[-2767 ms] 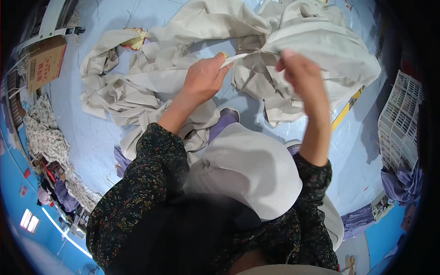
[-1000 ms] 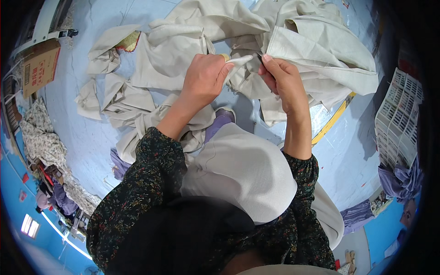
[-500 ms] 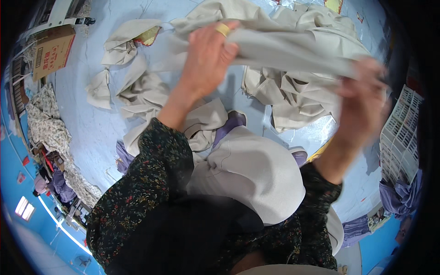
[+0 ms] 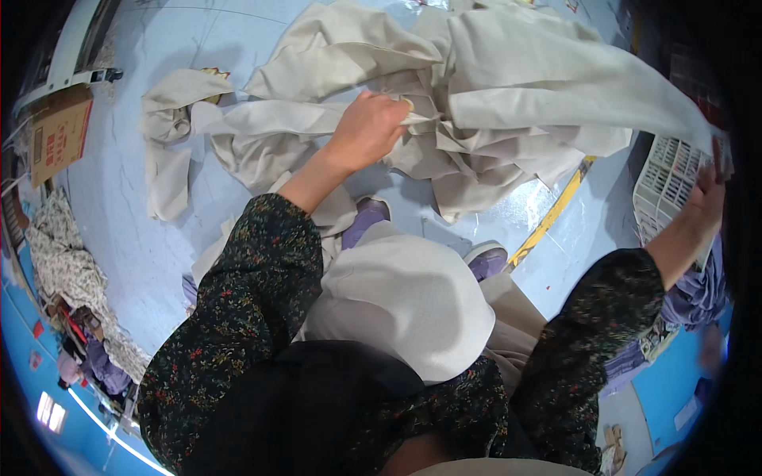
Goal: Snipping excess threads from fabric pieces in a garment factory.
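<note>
A long piece of light beige cloth [image 4: 548, 75] is stretched over the heap on the floor. My right hand [image 4: 702, 194], far out to the right, is closed on one end of it, its fingertips partly hidden near the dark rim. My left hand [image 4: 369, 131] pinches gathered cloth near the middle, and a loose strip trails from there to the left. Underneath lie more crumpled beige folds [image 4: 508, 159]. Pale fabric [image 4: 405, 293] also covers my lap, bulging upward between my forearms.
Purple shoes [image 4: 486, 260] show beside the lap fabric. A yellow floor stripe [image 4: 556, 210] runs at right, near a white plastic basket [image 4: 663, 178] with purple cloth [image 4: 690, 293] below. At left are a cardboard box [image 4: 62, 135] and a heap of flower-printed fabric [image 4: 71, 246].
My right hand has swung outward to the right, drawing the cloth out longer and flatter. My left hand sits a little lower, still gripping. The whole view has shifted somewhat.
</note>
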A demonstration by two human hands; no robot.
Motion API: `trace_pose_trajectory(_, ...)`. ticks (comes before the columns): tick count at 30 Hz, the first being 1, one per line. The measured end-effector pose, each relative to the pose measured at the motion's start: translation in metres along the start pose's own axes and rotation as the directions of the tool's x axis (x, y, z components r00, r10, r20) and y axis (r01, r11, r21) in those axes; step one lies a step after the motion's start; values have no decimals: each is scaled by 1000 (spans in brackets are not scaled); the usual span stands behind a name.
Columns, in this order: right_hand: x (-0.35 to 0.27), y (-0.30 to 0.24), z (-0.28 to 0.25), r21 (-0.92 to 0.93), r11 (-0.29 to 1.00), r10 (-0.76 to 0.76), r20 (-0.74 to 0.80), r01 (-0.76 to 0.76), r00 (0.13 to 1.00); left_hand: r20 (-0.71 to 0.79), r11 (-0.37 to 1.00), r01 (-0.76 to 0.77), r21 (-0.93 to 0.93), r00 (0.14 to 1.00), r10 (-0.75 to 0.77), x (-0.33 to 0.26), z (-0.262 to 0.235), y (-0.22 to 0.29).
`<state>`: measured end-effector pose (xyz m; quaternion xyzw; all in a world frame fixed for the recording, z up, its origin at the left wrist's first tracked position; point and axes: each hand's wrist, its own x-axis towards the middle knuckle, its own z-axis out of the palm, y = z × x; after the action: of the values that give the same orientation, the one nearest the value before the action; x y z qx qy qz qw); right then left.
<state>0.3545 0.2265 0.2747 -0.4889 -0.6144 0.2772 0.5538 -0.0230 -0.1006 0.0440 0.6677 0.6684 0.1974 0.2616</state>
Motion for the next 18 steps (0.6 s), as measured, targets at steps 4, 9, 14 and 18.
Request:
trace_pose_trajectory(4,-134,-50,94,139,911,267,519,-388,812,-111,940,125,-318,979,-168,-13,-4,10)
trace_pose_trajectory(9,-262,-38,169,-530,766,603,788,-365,121,-167,892,134,-432,960,-225,-28,-21,15)
trace_pose_trajectory(14,-283,-15,174,-526,713,653,740,-464,163,-204,884,123,-450,950,-236,-30,-25,21)
trace_pose_trajectory(18,-276,-11,169,-463,678,615,783,-571,95,-196,871,164,-463,939,-281,-33,-28,23)
